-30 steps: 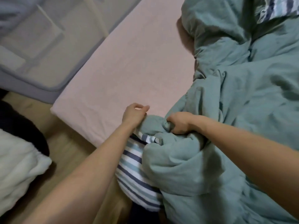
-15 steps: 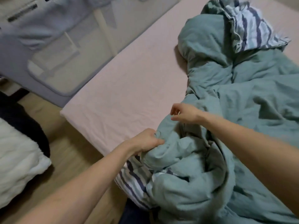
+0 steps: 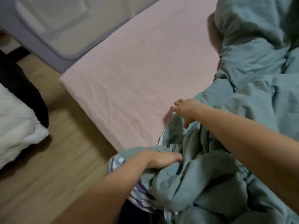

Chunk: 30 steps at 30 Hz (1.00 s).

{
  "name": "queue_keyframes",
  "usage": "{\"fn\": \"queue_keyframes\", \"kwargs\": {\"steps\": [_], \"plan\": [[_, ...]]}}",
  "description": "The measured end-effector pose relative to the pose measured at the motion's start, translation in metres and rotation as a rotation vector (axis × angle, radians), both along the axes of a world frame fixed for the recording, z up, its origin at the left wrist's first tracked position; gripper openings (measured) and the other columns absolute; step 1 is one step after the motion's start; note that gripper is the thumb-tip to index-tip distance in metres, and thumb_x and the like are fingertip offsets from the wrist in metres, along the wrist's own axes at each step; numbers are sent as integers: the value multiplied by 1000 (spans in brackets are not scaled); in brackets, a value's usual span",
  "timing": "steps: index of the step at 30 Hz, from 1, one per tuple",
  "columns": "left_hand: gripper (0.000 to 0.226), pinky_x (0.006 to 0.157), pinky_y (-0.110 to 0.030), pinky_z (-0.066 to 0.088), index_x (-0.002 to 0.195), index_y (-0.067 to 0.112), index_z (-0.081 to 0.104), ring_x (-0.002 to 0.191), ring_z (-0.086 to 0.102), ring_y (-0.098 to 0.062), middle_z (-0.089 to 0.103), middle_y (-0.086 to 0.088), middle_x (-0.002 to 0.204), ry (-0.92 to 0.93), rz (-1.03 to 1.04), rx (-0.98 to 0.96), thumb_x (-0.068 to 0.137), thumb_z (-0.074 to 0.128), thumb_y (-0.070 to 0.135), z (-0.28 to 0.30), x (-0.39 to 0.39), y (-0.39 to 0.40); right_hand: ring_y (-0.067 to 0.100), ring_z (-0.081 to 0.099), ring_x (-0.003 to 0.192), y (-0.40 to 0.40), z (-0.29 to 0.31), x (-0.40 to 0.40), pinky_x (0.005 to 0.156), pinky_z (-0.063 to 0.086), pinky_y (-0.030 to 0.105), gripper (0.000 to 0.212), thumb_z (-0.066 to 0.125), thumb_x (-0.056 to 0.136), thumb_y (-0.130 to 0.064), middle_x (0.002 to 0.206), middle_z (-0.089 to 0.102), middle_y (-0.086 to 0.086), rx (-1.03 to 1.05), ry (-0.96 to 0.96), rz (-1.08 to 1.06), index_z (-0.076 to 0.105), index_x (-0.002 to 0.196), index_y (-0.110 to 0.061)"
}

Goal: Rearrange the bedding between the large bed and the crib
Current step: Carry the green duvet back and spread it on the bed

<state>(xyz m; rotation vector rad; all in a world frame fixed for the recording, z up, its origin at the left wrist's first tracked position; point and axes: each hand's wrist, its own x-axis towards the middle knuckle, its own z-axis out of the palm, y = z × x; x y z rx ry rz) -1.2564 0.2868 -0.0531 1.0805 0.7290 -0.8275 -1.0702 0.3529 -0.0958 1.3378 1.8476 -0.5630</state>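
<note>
1. The left hand [image 3: 159, 159] lies on a bunched fold of the teal duvet [image 3: 242, 143] at the near edge of the bed, fingers stretched toward the right and pressed into the cloth; whether they curl round any of it cannot be told through the blur.
2. The right hand [image 3: 186, 110] hovers over the duvet's left edge, fingers loosely spread and pointing toward the bare sheet, thumb hanging down toward the fabric; it grips nothing that can be seen.
3. The teal duvet is heaped along the right side of the bed, crumpled from the far corner down to the near edge, where it spills over the side.
4. Its striped underside [image 3: 139, 191], blue and white, shows beneath the left forearm, hanging off the bed's near edge.
5. The pink fitted sheet [image 3: 137, 70] covers the mattress, uncovered on the left half.
6. The grey crib [image 3: 56, 33] with mesh panels stands just beside the bed's far left edge.
7. On the wooden floor [image 3: 56, 167] at the left lies a white pillow [image 3: 16, 126], with a dark cloth [image 3: 21, 88] against it.
</note>
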Motion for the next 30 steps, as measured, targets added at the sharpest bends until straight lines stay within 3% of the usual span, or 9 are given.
{"fn": "queue_keyframes", "kwargs": {"steps": [4, 6, 9, 13, 16, 18, 21, 26, 30], "plan": [[60, 95, -25, 37, 129, 5, 55, 120, 53, -25, 54, -9, 134, 103, -16, 356, 96, 40, 52, -24, 13, 41, 29, 47, 125, -12, -29, 4, 99, 42, 39, 58, 52, 93, -24, 138, 47, 10, -150, -83, -137, 26, 144, -19], [53, 82, -27, 39, 120, -2, 58, 113, 55, -30, 57, -17, 127, 84, -112, 570, 92, 52, 42, -26, 23, 50, 26, 51, 123, -13, -24, 7, 96, 42, 38, 40, 37, 98, -18, 137, 50, 8, -128, -102, -79, 40, 137, -17], [76, 101, -36, 41, 140, 3, 36, 126, 44, -35, 39, -19, 142, 117, -110, 719, 80, 65, 38, -33, 29, 47, 25, 58, 112, -12, 4, 13, 86, 46, 35, 29, 43, 94, -18, 124, 60, 5, -14, -110, -56, 56, 119, -14], [117, 119, -48, 8, 151, 15, -12, 147, -1, -34, 9, -15, 158, 84, -48, 781, 75, 71, 47, -2, 48, 59, 30, 61, 104, -13, 79, 44, 80, 46, 34, 27, 49, 88, -13, 113, 64, 10, 349, -47, -268, 61, 112, -14], [125, 117, -51, 11, 152, 19, -6, 145, 15, -30, 20, -9, 157, 37, 2, 764, 66, 72, 65, 42, 62, 75, 33, 61, 102, -14, 148, 73, 81, 46, 35, 27, 51, 84, -9, 108, 65, 14, 632, 28, -527, 64, 108, -11], [124, 113, -48, 26, 149, 23, 17, 134, 40, -24, 41, 0, 147, -37, 75, 842, 53, 73, 76, 84, 83, 83, 35, 61, 100, -23, 202, 100, 77, 45, 35, 23, 51, 83, -8, 105, 65, 17, 853, 69, -705, 65, 101, -10], [97, 100, -26, 38, 137, 25, 41, 109, 57, -7, 56, 5, 133, -210, 248, 902, 58, 77, 69, 140, 115, 97, 38, 60, 95, -28, 269, 132, 70, 42, 36, 15, 50, 83, -10, 99, 65, 20, 1156, 128, -931, 63, 91, -8], [133, 103, -38, 43, 153, 21, 1, 129, 48, -27, 35, -7, 151, -243, 96, 1074, 55, 79, 67, 228, 178, 102, 36, 60, 97, -50, 379, 190, 75, 45, 34, 24, 49, 78, -5, 101, 67, 20, 1509, 368, -1246, 68, 92, -10], [144, 107, -45, 38, 149, 27, -17, 136, 35, -32, 18, -13, 156, -363, 411, 1319, 52, 84, 60, 275, 218, 104, 31, 60, 82, -87, 397, 201, 66, 44, 33, 20, 51, 75, -3, 79, 66, 14, 1428, 470, -1143, 60, 70, -20]]}}
